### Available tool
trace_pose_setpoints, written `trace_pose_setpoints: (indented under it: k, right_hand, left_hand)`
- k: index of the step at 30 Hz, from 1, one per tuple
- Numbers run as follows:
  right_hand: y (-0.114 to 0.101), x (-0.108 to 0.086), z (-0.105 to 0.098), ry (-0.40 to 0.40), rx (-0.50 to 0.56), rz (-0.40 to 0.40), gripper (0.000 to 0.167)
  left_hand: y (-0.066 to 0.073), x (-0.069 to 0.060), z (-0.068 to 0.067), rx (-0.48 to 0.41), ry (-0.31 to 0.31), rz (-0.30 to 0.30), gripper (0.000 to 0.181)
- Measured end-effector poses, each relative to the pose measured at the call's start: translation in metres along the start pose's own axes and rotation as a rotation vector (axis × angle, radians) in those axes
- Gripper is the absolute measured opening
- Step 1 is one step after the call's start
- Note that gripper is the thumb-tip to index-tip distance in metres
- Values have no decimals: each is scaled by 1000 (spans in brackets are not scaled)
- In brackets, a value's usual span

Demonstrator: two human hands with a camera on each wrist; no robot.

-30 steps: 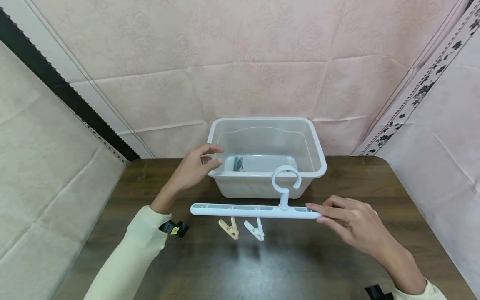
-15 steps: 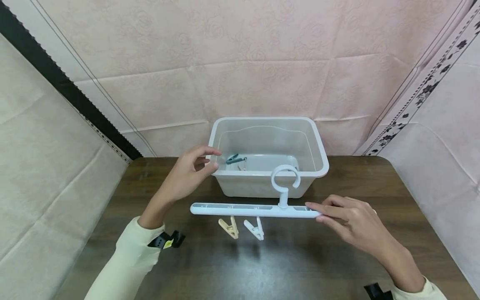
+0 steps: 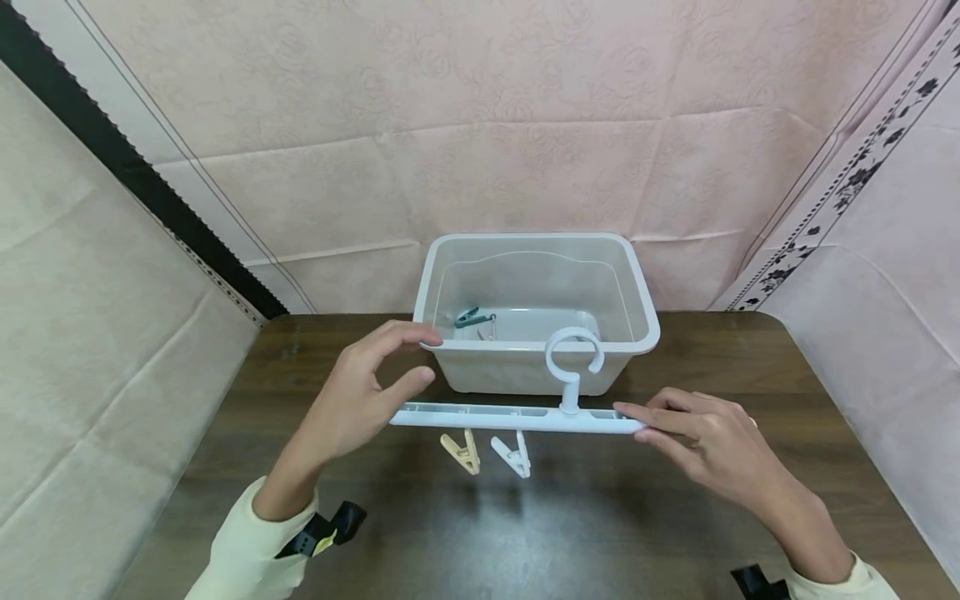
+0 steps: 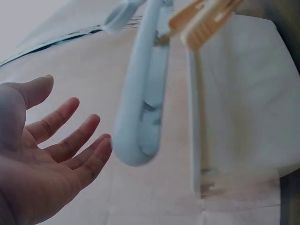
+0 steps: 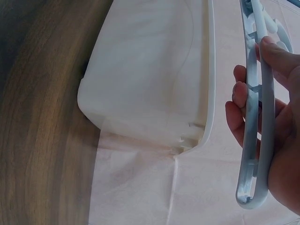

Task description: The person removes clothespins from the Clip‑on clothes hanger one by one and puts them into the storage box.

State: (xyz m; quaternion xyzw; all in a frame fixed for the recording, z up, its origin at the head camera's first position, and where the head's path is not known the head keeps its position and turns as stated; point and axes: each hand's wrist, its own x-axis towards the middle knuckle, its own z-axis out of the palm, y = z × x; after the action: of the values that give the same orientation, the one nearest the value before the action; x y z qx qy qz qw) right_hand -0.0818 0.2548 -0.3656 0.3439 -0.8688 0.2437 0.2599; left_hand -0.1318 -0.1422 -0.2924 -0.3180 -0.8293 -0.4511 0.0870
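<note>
My right hand (image 3: 712, 442) grips the right end of a pale blue clothes hanger (image 3: 495, 416), thumb and fingers on either side of its hollow bar. Its hook points up, and the bar is held roughly level in front of the bin. Below the bar hang a beige clothespin (image 3: 465, 454) and a white clothespin (image 3: 514, 457), both left of the hook. My left hand (image 3: 348, 404) is beside the hanger's left end, fingers spread and holding nothing. In the left wrist view, a small gap shows between its fingertips and the bar (image 4: 129, 126).
A whitish plastic bin (image 3: 517, 371) stands on the brown wooden table (image 3: 600, 533) behind the hanger. Inside lie a teal clothespin (image 3: 472, 318) and a pale one (image 3: 486, 332), near the left. Pinkish cloth (image 3: 525, 175) walls the back and sides.
My left hand has drawn back from the bin's left rim toward me and down to the hanger's left end. The teal clothespin came to rest in the bin. Right hand and hanger barely moved.
</note>
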Motion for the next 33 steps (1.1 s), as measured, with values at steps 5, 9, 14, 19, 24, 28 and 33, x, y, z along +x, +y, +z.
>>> trace_pose_setpoints:
  k: [5,9,14,19,24,28,33]
  right_hand:
    - [1,1,1,8,-3,-4,40]
    - [1,1,1,14,-2,-6,41]
    - [1,2,0,10,-3,-5,41]
    - [1,3,2,6,2,-9,40]
    - [0,3,2,-4,6,-1,40]
    - [0,4,1,1,6,1,40]
    - [1,5,2,19,11,-11,40]
  left_hand:
    - [12,-12,1,-26,81,106,26]
    - [22,-21,2,-63,78,134,28]
    - [26,-35,5,-139,15,157,33]
    - [20,-45,12,-194,-61,191,29]
    - [16,-57,22,-208,-102,204,29]
    - [9,-68,31,-251,-142,195,28]
    - [-8,-83,54,-386,-198,64,25]
